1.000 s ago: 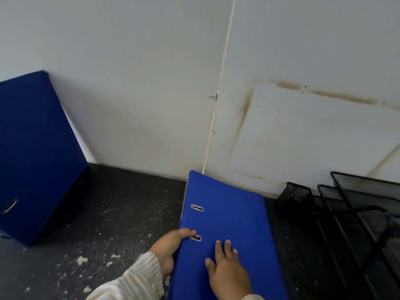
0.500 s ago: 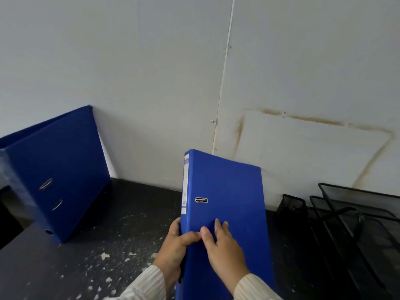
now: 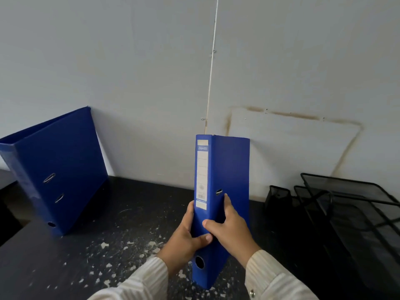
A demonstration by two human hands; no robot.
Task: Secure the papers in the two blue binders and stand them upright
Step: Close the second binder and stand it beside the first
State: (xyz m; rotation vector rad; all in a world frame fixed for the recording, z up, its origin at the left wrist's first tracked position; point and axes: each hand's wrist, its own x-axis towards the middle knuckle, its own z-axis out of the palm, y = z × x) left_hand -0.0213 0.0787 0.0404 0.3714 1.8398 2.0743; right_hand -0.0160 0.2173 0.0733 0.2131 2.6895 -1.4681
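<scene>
A blue binder (image 3: 227, 169) stands upright in the middle of the dark table (image 3: 134, 217), closed, its labelled spine facing me. My left hand (image 3: 186, 237) grips the spine's left side low down, thumb across the front. My right hand (image 3: 231, 226) wraps the cover from the right, thumb on the spine. A second blue binder (image 3: 62, 165) stands at the left, closed, tilted back with its top against the wall. No papers are visible in either binder.
Black wire-mesh desk trays (image 3: 346, 211) and a small mesh holder (image 3: 279, 198) sit at the right against the wall. The white wall (image 3: 151, 83) runs right behind the table. White flecks mark the tabletop near me.
The middle binder has gone from lying flat to standing on its bottom edge. Both hands shifted from resting on the cover to gripping the spine. The left binder has not moved.
</scene>
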